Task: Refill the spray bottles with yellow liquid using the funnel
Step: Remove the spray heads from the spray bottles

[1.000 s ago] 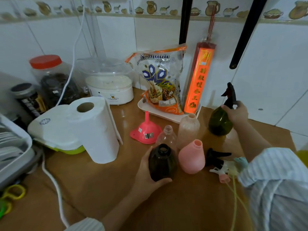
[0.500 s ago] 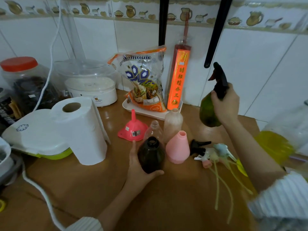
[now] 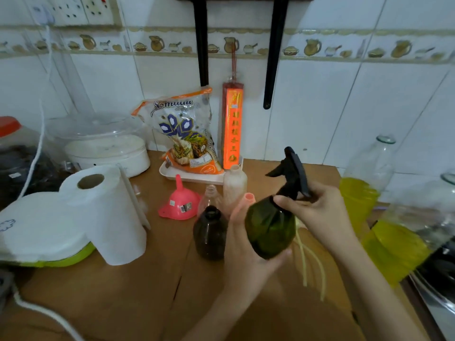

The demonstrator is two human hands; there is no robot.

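1. Holding the green spray bottle (image 3: 270,230) off the table (image 3: 118,299), over its middle, tilted, long axis running from base at lower left up to black trigger head (image 3: 291,174) at upper right.
2. Cupping the bottle's belly from below and behind with left hand (image 3: 248,247), fingers curled round it.
3. Pinching the collar below the trigger head with right hand (image 3: 317,212), fingers clamped there; nearer hand for unscrewing, probably the next step.
4. Waiting uncapped just left of the held bottle: brown bottle (image 3: 209,233), clear bottle (image 3: 212,196), upturned pink funnel (image 3: 179,204).
5. Standing at the table's right edge: jugs of yellow liquid (image 3: 358,200).
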